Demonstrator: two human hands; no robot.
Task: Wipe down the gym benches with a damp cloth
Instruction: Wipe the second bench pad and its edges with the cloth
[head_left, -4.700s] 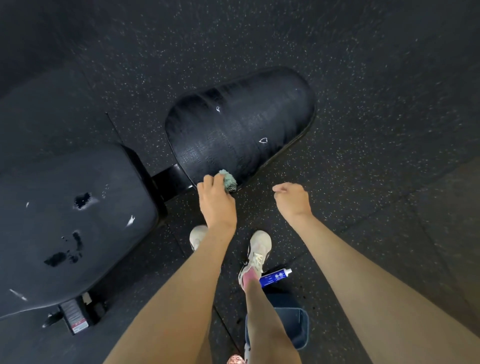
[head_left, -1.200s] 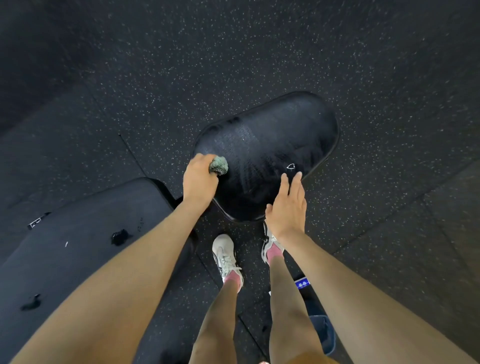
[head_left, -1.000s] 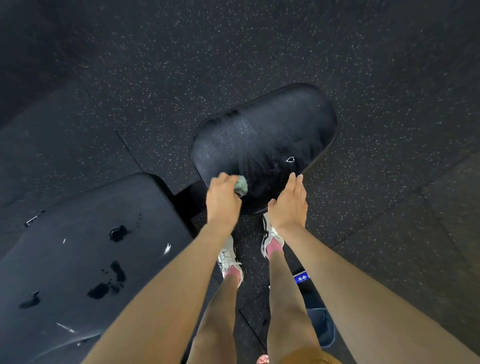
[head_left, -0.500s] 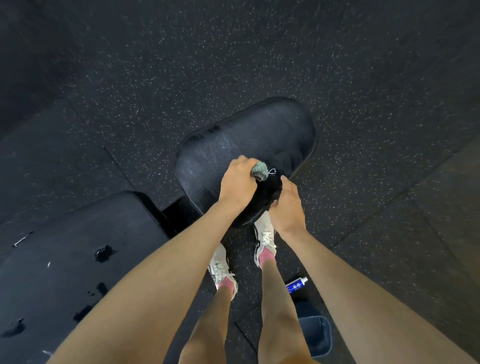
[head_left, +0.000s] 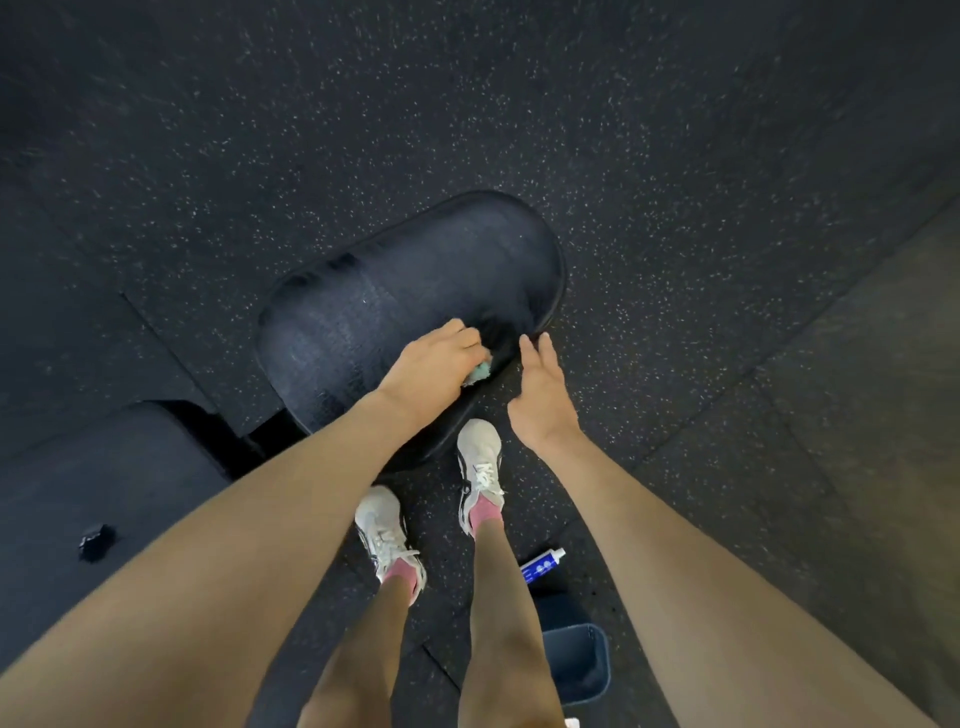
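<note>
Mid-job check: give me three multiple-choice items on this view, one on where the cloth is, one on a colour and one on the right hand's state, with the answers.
1. Where is the cloth?
A. on a shelf
B. on the seat pad, under the left hand
C. over a shoulder

2. What colour are the socks?
A. pink
B. yellow
C. black

3. How is the right hand?
A. gripping a dumbbell
B. clenched in a fist
C. open, holding nothing

Answers:
1 B: the cloth peeks out of that hand's grip near the pad's right edge.
2 A: pink shows above both white shoes.
3 C: it is stretched out beside the pad's edge with nothing in it.
</note>
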